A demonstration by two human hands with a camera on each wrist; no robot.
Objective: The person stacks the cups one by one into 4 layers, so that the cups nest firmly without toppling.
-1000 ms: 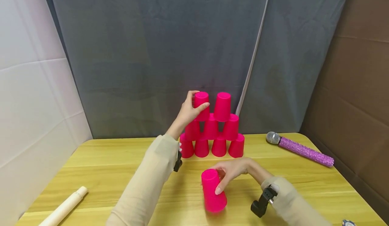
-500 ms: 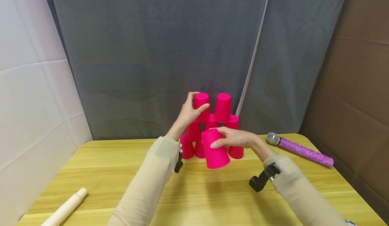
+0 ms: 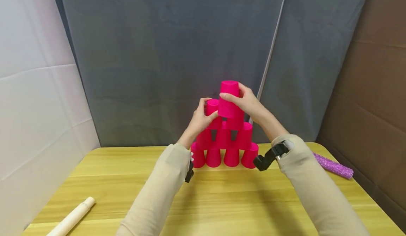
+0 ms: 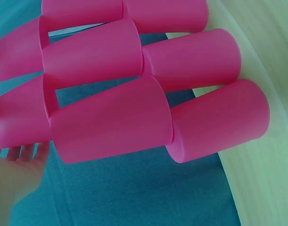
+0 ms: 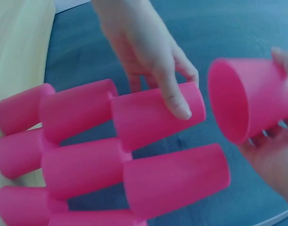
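A pyramid of upturned pink cups (image 3: 223, 137) stands at the back of the yellow wooden table (image 3: 127, 179): several at the bottom, three above, two on the third row. My left hand (image 3: 211, 107) grips the left third-row cup (image 3: 213, 105), thumb and fingers round it; that cup (image 5: 158, 113) and my left hand (image 5: 148, 61) also show in the right wrist view. My right hand (image 3: 233, 93) holds a single pink cup (image 3: 229, 98) mouth down just over the top two cups. The held cup (image 5: 247, 99) is tilted and apart from them. The stacked cups (image 4: 111, 117) fill the left wrist view.
A purple glitter microphone (image 3: 333, 166) lies at the table's right, partly behind my right sleeve. A pale wooden rolling pin (image 3: 71, 219) lies at the front left. A grey curtain (image 3: 158, 52) hangs close behind the pyramid. A brown wall stands on the right.
My right hand has lifted the single cup from the front of the table up to just above the pyramid's top row. My left hand has stayed on the left third-row cup.
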